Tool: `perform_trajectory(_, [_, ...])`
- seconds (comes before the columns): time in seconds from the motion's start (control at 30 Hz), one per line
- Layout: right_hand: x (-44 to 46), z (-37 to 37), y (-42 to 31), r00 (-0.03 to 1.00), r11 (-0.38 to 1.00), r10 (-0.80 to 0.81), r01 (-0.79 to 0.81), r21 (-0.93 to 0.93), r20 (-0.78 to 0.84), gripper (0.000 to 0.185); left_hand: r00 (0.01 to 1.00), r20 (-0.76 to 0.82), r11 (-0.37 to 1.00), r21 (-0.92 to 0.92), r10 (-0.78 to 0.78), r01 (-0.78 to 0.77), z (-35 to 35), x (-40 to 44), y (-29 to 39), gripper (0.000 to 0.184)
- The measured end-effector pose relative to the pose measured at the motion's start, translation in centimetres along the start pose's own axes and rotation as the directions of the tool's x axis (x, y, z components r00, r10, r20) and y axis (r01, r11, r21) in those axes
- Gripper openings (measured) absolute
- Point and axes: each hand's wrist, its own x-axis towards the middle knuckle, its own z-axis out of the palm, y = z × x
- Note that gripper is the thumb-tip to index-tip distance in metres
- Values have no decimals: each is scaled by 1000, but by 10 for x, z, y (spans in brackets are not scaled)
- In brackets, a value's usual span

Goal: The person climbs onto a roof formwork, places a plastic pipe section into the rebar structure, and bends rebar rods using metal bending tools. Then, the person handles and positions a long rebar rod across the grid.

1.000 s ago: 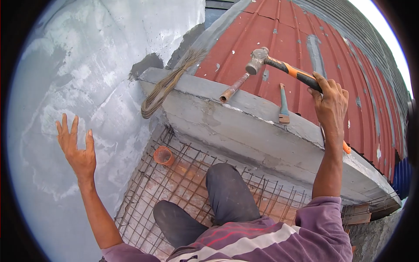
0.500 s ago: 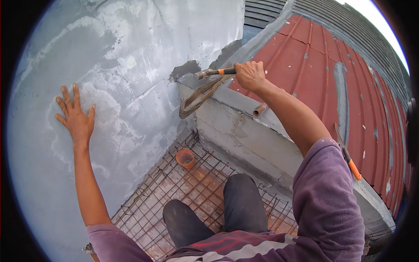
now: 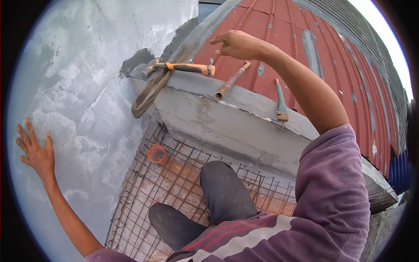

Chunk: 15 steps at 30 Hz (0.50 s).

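My left hand (image 3: pixel 38 156) lies flat against the grey plastered wall (image 3: pixel 83 131), fingers spread. My right hand (image 3: pixel 239 44) is raised over the red metal roof (image 3: pixel 279 48), holding nothing, with its index finger stretched out and the thumb apart. Just below and left of it, a hammer (image 3: pixel 185 67) with an orange and black handle rests across a bundle of tie wire (image 3: pixel 150 94) on the concrete ledge (image 3: pixel 174 83). To the right on the ledge lie a rusty pipe (image 3: pixel 231 81) and a teal-handled tool (image 3: pixel 280 98) with a flat end.
A mesh of reinforcing bars (image 3: pixel 183 174) covers the floor beneath my knees (image 3: pixel 224 187). An orange plastic cup (image 3: pixel 157 154) stands on the mesh near the wall. A blue ribbed object (image 3: pixel 399 172) shows at the far right edge.
My right hand has let go of the hammer, now lying on the wire bundle, and lifted off it. The view has swung right; the teal-handled tool has come into sight.
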Motion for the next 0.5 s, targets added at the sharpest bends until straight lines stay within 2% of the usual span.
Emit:
perform_trajectory(0.07, [-52, -28, -5, 991, 991, 132, -132, 20, -14, 42, 1000, 11, 999, 53, 12, -12, 16, -7, -11, 77])
perform_trajectory(0.17, [-103, -21, 19, 951, 954, 292, -283, -97, 102, 44, 1000, -14, 993, 113, 15, -13, 46, -12, -24, 71])
perform_trajectory(0.33, [-132, 8, 78, 724, 783, 615, -512, -354, 312, 54, 999, -34, 991, 133, -3, 7, 82, -13, -28, 71])
perform_trajectory(0.43, [-147, 29, 106, 678, 728, 683, -602, -328, 272, 58, 994, -106, 996, 93, 12, -2, 49, 1, -3, 73])
perform_trajectory(0.47, [-144, 32, 105, 511, 588, 789, -788, -181, 342, 65, 993, -114, 998, 70, 10, -2, 37, 4, 5, 74])
perform_trajectory(0.5, [-149, 41, 109, 445, 467, 821, -884, 25, 358, 66, 993, -122, 999, 46, 9, -3, 26, 7, 12, 75])
